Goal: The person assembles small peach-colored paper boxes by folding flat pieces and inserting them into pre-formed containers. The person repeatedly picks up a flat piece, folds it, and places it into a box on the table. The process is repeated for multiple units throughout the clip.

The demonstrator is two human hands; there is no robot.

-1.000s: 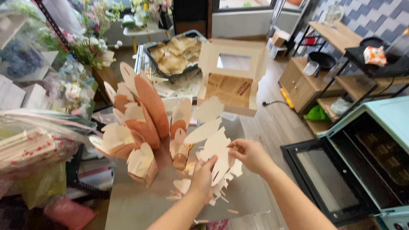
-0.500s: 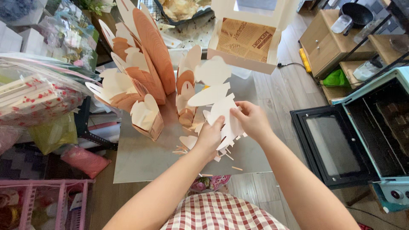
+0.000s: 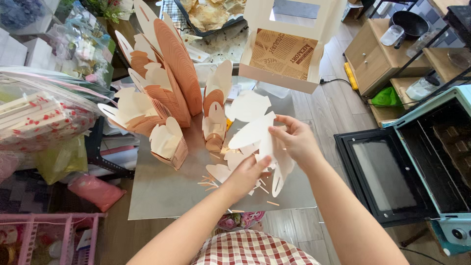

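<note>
Two hands, left hand [image 3: 244, 176] and right hand [image 3: 293, 140], both pinched on a flat white scalloped paperboard box blank [image 3: 255, 131] held between them above the grey metal tabletop [image 3: 162, 191]; probably light, thin, easily creased, best gripped by edges.

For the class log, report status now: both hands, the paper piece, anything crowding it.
Left hand and right hand both gripping the flat white petal-edged cardboard blank. Held above the grey board. Folded petal boxes stand close left; small sticks scattered beneath.

Two hands [image 3: 245, 174] [image 3: 294, 140], one open white box [image 3: 282, 51], one open oven [image 3: 417, 167], one baking tray [image 3: 211, 14].
</note>
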